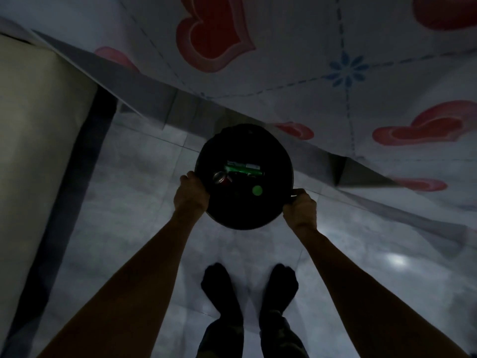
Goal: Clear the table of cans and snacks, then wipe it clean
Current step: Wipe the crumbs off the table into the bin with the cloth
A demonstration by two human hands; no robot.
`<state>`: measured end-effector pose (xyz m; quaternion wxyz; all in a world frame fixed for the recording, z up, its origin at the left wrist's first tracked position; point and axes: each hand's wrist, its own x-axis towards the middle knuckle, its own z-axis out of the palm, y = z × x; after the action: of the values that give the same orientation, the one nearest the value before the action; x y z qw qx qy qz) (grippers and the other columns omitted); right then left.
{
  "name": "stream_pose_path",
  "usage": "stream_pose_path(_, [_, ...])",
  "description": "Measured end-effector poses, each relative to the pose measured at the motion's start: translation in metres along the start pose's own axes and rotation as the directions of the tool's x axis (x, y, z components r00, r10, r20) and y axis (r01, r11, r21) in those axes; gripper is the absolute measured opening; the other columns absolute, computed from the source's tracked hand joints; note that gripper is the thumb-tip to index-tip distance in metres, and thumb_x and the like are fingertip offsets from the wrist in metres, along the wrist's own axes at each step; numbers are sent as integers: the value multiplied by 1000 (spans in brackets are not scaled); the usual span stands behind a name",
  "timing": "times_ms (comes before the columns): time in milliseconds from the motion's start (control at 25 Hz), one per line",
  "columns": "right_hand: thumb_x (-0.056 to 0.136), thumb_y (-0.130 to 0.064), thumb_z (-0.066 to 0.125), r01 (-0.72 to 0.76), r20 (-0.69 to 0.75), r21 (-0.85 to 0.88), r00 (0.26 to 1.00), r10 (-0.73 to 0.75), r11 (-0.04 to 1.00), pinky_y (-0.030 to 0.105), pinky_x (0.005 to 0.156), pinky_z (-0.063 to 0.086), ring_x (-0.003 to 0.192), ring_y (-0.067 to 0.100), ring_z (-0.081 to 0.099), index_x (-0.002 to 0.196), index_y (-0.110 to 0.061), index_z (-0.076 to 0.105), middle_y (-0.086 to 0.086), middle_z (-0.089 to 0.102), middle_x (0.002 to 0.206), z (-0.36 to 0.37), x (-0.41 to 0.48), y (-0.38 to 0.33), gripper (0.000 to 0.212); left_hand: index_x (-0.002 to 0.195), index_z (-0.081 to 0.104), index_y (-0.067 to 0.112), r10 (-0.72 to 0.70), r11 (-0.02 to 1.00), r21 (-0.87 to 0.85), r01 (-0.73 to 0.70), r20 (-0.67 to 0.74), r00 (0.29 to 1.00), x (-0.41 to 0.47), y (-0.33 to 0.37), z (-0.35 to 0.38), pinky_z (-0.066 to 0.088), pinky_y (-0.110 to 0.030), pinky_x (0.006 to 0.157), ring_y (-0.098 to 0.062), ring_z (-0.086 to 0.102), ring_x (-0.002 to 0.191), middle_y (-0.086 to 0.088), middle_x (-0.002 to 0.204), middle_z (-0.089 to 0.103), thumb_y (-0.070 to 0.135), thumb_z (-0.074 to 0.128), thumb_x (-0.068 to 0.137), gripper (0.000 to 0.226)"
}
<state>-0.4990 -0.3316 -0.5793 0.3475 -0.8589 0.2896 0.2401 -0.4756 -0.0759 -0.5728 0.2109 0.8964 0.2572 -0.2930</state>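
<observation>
A round black bin [271, 156] is below me on the tiled floor, next to the hanging edge of the table's cloth. Inside it lie a green can [244, 167], a red can [222, 178] and a small green round lid [257, 190]. My left hand [191, 193] grips the bin's left rim. My right hand [300, 206] grips the rim on the right, fingers curled round its edge. The scene is dim.
The table, under a white cloth with red hearts and blue flowers [348, 71], fills the top and right. A pale piece of furniture [38, 125] stands at the left. My two feet [247, 288] stand on the grey floor tiles behind the bin.
</observation>
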Motion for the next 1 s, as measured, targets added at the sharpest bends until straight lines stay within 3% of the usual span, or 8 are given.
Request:
stream_pose_path(120, [84, 0, 65, 24, 33, -7, 999, -24, 1000, 29, 65, 54, 80, 33, 72, 112, 1, 62, 20, 74, 89, -17, -16, 0, 28, 128, 45, -5, 14, 1000, -7, -14, -31, 999, -20, -9, -10, 54, -57, 92, -50, 63, 110, -30, 125, 57, 13, 61, 93, 42])
stream_pose_path(320, [84, -2, 66, 47, 38, 8, 998, -48, 999, 38, 68, 59, 82, 35, 70, 108, 2, 62, 20, 72, 95, -54, -72, -14, 24, 125, 47, -6, 10, 1000, -19, -11, -27, 1000, -81, -9, -55, 53, -57, 93, -50, 61, 111, -31, 124, 57, 10, 59, 93, 38])
stream_pose_path(480, [88, -1, 60, 49, 37, 29, 998, -50, 998, 30, 64, 53, 81, 30, 69, 112, 2, 62, 17, 72, 98, -96, -139, -35, 24, 128, 47, -4, -31, 996, -82, 27, -53, 998, -156, -9, -101, 52, -55, 93, -47, 61, 111, -29, 125, 57, 12, 55, 96, 37])
stream_pose_path(600, [90, -2, 59, 36, 18, 32, 999, -37, 999, 26, 69, 46, 93, 29, 68, 117, -2, 61, 14, 72, 105, -134, -199, -47, 27, 126, 48, 1, -62, 991, -124, 55, -54, 997, -220, -12, -132, 53, -51, 91, -42, 63, 108, -24, 122, 59, 18, 55, 96, 35])
stream_pose_path(800, [91, -11, 59, 48, -21, 71, 999, -47, 996, 31, 70, 50, 85, 24, 63, 108, -8, 61, 10, 69, 100, -202, -281, -75, 17, 103, 51, 7, -17, 976, -215, -14, -143, 990, -306, -2, -198, 58, -45, 80, -31, 66, 90, -15, 104, 66, 20, 53, 96, 15])
stream_pose_path(1000, [90, -18, 62, 110, -125, 121, 988, -95, 987, 33, 67, 49, 77, 20, 61, 90, -12, 59, 3, 66, 85, -268, -349, -117, 6, 98, 54, 4, 56, 949, -284, -136, -273, 960, -364, 23, -272, 51, -38, 72, -32, 64, 89, -17, 99, 63, 26, 57, 99, 23])
